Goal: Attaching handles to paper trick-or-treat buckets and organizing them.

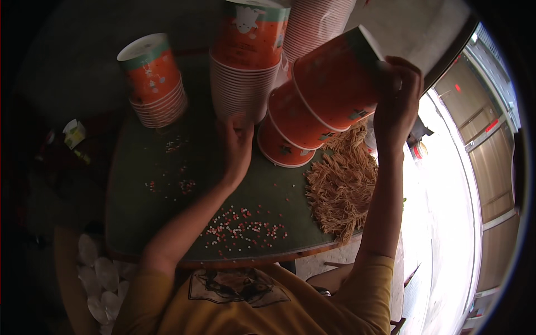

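Observation:
My right hand [397, 100] is closed on the upper end of a leaning stack of orange paper buckets [335, 84] with green ends and white rims. These buckets are loosely nested, tilted toward the upper right. At the foot of a taller nested stack [245, 61] my left hand [237, 146] is raised, its fingers dark and blurred against the cups. Whether it grips that stack I cannot tell. Farther left stands a shorter stack of the same buckets [153, 78]. All rest on the dark green table [151, 218].
Small red and white beads [245, 226] lie scattered near the table's front edge. Right of them is a heap of tan stringy fibre [343, 190]. Another tall cup stack [315, 28] stands behind. Clear plastic cup-like pieces [103, 279] sit below, left. Bright daylight enters at right.

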Motion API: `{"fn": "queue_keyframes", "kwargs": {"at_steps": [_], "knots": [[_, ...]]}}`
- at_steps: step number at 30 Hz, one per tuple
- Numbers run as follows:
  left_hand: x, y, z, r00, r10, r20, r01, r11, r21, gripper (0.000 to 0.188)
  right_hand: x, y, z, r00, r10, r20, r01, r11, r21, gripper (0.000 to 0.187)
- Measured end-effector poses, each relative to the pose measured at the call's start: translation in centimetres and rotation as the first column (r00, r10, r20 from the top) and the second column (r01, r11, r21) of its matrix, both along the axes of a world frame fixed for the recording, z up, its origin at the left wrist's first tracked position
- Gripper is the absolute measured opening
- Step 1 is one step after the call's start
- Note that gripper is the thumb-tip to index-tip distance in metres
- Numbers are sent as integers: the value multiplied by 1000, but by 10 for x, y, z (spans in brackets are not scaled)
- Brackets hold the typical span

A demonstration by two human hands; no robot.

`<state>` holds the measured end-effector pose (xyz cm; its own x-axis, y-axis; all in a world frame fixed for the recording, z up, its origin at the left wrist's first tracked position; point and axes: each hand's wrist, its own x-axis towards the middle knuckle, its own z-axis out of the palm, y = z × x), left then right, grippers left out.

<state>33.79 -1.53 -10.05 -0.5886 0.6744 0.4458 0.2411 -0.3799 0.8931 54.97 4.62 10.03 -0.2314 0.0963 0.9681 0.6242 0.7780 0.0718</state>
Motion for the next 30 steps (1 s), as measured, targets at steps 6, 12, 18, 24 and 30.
{"fn": "queue_keyframes", "kwargs": {"at_steps": [6, 12, 18, 24, 30], "knots": [[7, -20, 121, 746, -645, 166, 550, 737, 393, 27, -15, -53, 16, 969, 218, -115, -168, 926, 339, 12], [-33, -62, 141, 394, -896, 203, 553, 408, 727, 46, 7, -89, -32, 917, 307, -256, -291, 952, 100, 16], [-127, -151, 102, 831, -552, 73, 498, 796, 344, 53, 60, -54, -136, 956, 28, 293, 182, 727, -662, 14], [-102, -166, 87, 726, -243, -643, 53, 953, -300, 18, 64, -14, -191, 831, 129, 541, 276, 749, -603, 9], [-97, -166, 84, 689, -160, -707, -2, 975, -222, 17, 33, -53, -153, 918, 113, 381, 177, 744, -645, 7]]}}
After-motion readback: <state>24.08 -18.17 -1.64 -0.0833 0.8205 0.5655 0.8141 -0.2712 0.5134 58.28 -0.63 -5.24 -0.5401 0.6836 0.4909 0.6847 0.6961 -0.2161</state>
